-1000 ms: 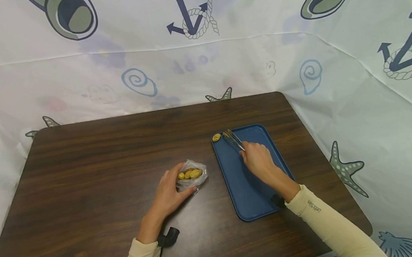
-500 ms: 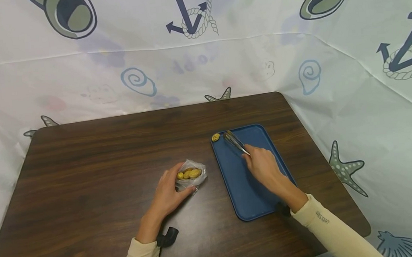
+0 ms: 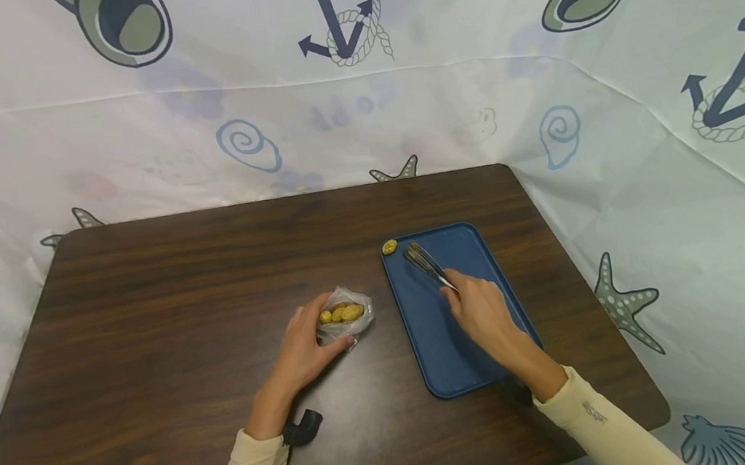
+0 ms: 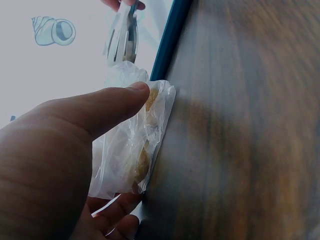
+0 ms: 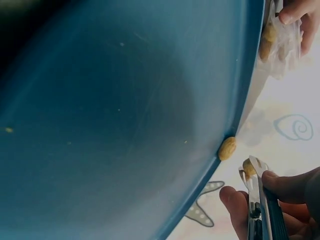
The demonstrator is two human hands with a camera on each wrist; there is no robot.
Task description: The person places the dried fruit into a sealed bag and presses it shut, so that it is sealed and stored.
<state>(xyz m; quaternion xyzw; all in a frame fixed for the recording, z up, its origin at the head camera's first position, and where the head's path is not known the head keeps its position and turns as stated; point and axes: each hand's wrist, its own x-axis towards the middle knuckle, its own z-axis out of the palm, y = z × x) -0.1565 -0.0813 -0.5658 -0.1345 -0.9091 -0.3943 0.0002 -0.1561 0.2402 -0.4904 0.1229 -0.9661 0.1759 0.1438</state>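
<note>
My left hand [image 3: 305, 343] holds a clear plastic bag [image 3: 356, 326] on the table, thumb on one side and fingers on the other. Several yellow-brown oval pieces [image 3: 342, 314], like nuts or small biscuits, show through the bag's mouth. Metal tongs [image 3: 429, 266] are gripped in my right hand [image 3: 484, 311] over the blue tray [image 3: 448, 358]. In the right wrist view, a similar oval piece [image 5: 248, 168] is pinched between the tongs' tips. Another oval piece [image 3: 390, 247] lies at the tray's far left corner, apart from the tongs.
The dark wood table [image 3: 188, 313] reaches to a white printed curtain [image 3: 338, 133] behind and to the right. Tiny crumbs [image 5: 9, 129] dot the tray in the right wrist view. A gap of bare wood separates the bag from the tray.
My right hand has drawn back slightly toward me and to the right, and the tongs' arms have come closer together. The left hand and the bag stay put.
</note>
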